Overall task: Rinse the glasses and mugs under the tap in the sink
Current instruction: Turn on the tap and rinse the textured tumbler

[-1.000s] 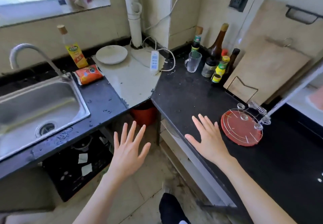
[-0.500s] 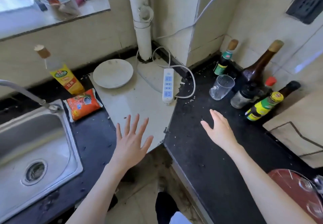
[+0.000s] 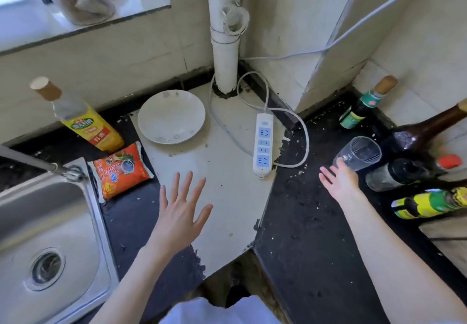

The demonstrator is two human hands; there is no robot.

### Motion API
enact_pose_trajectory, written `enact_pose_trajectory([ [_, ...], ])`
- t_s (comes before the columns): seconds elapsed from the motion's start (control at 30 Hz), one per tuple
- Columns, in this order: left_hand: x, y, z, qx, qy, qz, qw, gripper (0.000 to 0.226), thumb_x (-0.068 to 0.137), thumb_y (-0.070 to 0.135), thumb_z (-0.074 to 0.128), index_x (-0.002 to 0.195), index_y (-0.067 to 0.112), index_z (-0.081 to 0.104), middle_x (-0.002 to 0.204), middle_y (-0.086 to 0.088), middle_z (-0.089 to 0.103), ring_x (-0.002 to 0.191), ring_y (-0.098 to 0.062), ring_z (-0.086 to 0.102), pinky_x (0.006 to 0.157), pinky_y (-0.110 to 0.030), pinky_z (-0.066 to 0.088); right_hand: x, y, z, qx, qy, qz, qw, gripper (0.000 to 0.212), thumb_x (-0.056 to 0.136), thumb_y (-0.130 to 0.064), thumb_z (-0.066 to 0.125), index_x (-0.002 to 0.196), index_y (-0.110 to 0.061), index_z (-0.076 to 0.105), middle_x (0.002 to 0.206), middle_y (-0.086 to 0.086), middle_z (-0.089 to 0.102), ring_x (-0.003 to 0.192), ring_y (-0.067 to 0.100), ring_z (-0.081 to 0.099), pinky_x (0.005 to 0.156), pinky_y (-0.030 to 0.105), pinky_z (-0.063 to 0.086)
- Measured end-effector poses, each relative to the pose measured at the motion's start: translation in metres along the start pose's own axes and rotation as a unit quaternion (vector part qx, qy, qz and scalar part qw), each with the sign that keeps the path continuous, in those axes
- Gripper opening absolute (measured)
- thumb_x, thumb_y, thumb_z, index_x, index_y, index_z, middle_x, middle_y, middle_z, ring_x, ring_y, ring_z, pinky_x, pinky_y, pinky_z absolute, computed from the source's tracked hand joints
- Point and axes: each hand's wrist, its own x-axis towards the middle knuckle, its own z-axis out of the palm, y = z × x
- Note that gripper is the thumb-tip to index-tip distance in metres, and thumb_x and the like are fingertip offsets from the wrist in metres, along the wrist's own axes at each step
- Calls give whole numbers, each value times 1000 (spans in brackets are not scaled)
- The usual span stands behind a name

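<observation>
A clear glass mug (image 3: 360, 153) stands on the black counter at the right, in front of dark bottles. My right hand (image 3: 340, 181) reaches toward it with fingers apart, its fingertips touching the mug's lower left side without gripping. My left hand (image 3: 180, 210) hovers open, fingers spread, over the pale corner counter, holding nothing. The steel sink (image 3: 38, 242) lies at the lower left, with its drain visible and nothing in the basin. Only the base of the tap (image 3: 50, 167) and part of its spout show at the left edge.
A white power strip (image 3: 263, 148) with its cable lies between my hands. A white plate (image 3: 171, 116), an orange packet (image 3: 122, 169) and a yellow-labelled bottle (image 3: 83, 121) sit by the sink. Several sauce bottles (image 3: 427, 203) crowd the right. A white pipe (image 3: 223, 40) rises in the corner.
The view has closed in on the corner. My right hand moved forward and right until its fingertips reached the mug. My left hand stayed open over the counter.
</observation>
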Motion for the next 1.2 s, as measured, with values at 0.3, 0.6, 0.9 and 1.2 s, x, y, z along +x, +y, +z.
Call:
enact_pose_trajectory([
  [0.3, 1, -7, -5, -1, 4, -23, 1000, 81, 73, 68, -7, 146, 34, 0, 156, 3, -14, 137, -19, -29, 110, -42, -19, -10, 4, 17, 10, 80, -47, 996, 17, 98, -19, 32, 93, -15, 48, 90, 7, 49, 65, 11, 51, 53, 19, 35],
  [0.6, -29, 0, 6, -117, 40, -31, 992, 49, 96, 48, 30, 141, 27, 33, 156, 1, 14, 144, -18, -9, 114, -37, -5, -125, 45, 34, -177, -109, -227, 951, 27, 98, -19, 36, 75, -14, 49, 75, 1, 50, 66, 10, 50, 55, 21, 37],
  [0.9, -96, -38, -25, -380, 139, -163, 900, 24, 96, 23, 45, 100, 33, 66, 108, 8, 61, 110, -8, 46, 90, -20, 31, -233, 136, 107, -334, -440, -225, 803, 23, 96, -23, 46, 75, -20, 55, 70, -4, 56, 61, 11, 51, 55, 18, 40],
  [1.2, -182, -172, -34, -620, 150, -326, 698, 26, 91, 38, 51, 87, 22, 71, 99, 2, 66, 93, -13, 57, 81, -26, 44, -346, 269, 187, -434, -555, -190, 683, 20, 97, -24, 44, 93, -16, 61, 74, 0, 56, 62, 7, 51, 57, 15, 40],
])
